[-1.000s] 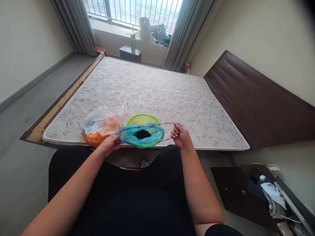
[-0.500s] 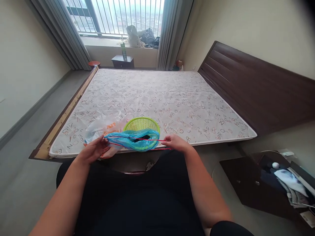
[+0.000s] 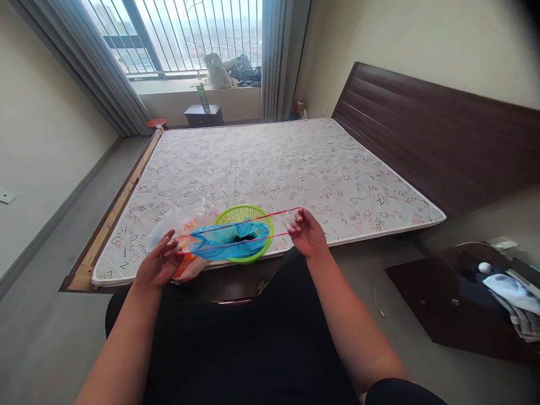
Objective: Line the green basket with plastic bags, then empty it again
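Note:
A blue drawstring plastic bag (image 3: 219, 239) with something dark inside its mouth lies over a green plastic basket (image 3: 236, 215). Red drawstrings (image 3: 282, 212) run taut across it from one hand to the other. My left hand (image 3: 161, 260) has its fingers closed on the string ends left of the bag. On the right, my right hand (image 3: 307, 232) is closed round the strings, its fingers curled and raised above the mattress edge. Beneath and beside the blue bag, a white plastic bag (image 3: 166, 222) with orange print rests near my left hand.
The bare mattress (image 3: 253, 163) with printed letters stretches ahead, with a dark headboard (image 3: 413, 107) along its right. A dark nightstand (image 3: 442, 304) holding folded cloth stands at the lower right. Another small nightstand (image 3: 203, 115) with a green bottle stands near the window.
My right hand has risen and turned, spreading the red strings further apart. The blue bag now shows more of the green basket's near rim. The view has shifted slightly.

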The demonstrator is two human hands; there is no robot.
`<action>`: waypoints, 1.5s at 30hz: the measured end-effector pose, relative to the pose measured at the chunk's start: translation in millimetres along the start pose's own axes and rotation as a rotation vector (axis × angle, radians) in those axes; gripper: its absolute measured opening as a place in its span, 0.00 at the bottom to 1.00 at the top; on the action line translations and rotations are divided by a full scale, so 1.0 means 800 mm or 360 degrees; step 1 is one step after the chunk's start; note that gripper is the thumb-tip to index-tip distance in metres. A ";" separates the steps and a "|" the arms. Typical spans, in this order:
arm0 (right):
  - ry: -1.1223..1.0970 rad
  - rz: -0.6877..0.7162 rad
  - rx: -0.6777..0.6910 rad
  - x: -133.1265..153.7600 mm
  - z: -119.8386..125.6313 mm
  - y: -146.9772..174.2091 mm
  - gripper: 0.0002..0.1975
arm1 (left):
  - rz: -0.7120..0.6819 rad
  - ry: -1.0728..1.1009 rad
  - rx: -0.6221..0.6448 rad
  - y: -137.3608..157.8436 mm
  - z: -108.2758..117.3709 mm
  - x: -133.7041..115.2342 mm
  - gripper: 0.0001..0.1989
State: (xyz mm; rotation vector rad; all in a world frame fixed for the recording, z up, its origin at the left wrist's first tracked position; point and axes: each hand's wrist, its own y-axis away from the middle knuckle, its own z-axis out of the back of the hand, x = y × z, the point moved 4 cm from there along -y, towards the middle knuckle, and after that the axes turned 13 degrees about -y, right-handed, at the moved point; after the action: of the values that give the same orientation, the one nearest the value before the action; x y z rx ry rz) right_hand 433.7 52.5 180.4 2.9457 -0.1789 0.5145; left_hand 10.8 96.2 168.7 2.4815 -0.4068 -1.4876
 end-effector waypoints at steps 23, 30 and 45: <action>0.0606 0.0090 0.0111 -0.013 -0.029 0.024 0.24 | -0.0378 0.0084 -0.0064 0.003 -0.098 0.004 0.25; 0.0503 0.0027 0.0188 -0.031 -0.037 0.026 0.26 | -0.0318 0.0055 0.0151 0.017 -0.138 0.012 0.36; 0.0932 0.0055 0.0224 -0.057 -0.071 0.030 0.24 | -0.0489 -0.0298 -0.0127 0.025 -0.172 0.012 0.23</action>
State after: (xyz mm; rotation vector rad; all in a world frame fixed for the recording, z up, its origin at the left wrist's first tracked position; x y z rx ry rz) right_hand 369.2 42.3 220.9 2.7712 -0.1263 1.4050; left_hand 134.3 80.3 230.9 2.4329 0.0087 -1.8212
